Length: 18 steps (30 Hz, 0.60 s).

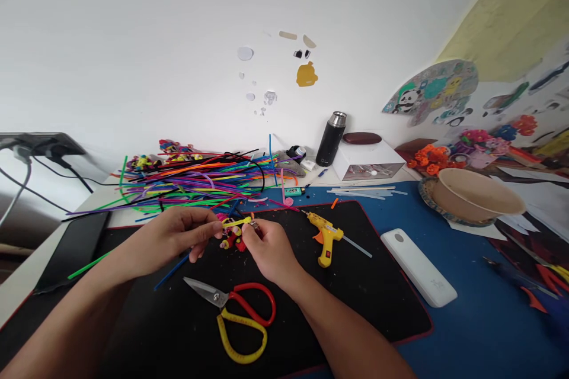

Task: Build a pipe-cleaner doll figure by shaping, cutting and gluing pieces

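Note:
A short yellow pipe cleaner (235, 223) stretches between my two hands over the black mat. My left hand (184, 234) pinches one end of it between thumb and fingertips. The other end, curled or looped, is in the closed fingers of my right hand (272, 249); a small shiny bit shows beside that thumb, too small to name. Just behind and below the strip lies a cluster of small colourful pipe-cleaner pieces (228, 241), partly covered by my hands. Nearer to me, scissors (217, 298) with one red and one yellow handle rest on the mat.
Right of my hands lies a yellow glue gun (326, 237) with a glue stick in it. A heap of pipe cleaners (200, 180) spreads behind. A black flask (331, 141), a white box (368, 160), a white case (418, 266) and a beige bowl (478, 195) stand around.

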Available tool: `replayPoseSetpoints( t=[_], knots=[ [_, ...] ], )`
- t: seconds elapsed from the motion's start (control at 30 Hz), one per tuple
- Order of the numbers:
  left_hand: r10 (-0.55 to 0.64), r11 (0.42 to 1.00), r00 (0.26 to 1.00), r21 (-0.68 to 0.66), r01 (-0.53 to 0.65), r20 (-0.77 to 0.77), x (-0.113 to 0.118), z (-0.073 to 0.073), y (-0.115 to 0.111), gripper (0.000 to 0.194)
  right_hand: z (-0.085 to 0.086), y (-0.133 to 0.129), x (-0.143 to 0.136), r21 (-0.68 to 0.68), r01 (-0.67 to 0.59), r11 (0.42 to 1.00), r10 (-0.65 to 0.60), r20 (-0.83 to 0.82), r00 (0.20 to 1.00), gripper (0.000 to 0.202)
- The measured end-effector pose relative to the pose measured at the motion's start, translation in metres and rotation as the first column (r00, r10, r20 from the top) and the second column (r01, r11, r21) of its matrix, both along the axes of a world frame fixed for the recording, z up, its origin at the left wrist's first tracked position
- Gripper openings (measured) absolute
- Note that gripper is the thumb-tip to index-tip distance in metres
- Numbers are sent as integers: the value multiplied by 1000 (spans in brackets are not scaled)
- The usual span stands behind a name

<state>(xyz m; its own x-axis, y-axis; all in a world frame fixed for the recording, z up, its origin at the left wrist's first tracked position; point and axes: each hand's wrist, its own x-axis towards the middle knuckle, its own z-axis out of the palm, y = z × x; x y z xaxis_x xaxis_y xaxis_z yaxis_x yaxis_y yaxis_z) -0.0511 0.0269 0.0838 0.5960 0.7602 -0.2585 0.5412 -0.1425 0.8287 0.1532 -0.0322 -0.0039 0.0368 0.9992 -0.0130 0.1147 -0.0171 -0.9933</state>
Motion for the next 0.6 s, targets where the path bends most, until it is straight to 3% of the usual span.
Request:
replayPoseSetpoints(
  t=[0.3,0.6],
  knots=[
    [10,999,999,33,-9,-33,1,1,-1,47,0,-1,-1,30,-3,1000,1,62,998,40],
    [-26,1000,999,-7,26,-20,2,2,0,47,-2,2,2,-3,-12,1000,12,7,1000,39]
  ],
)
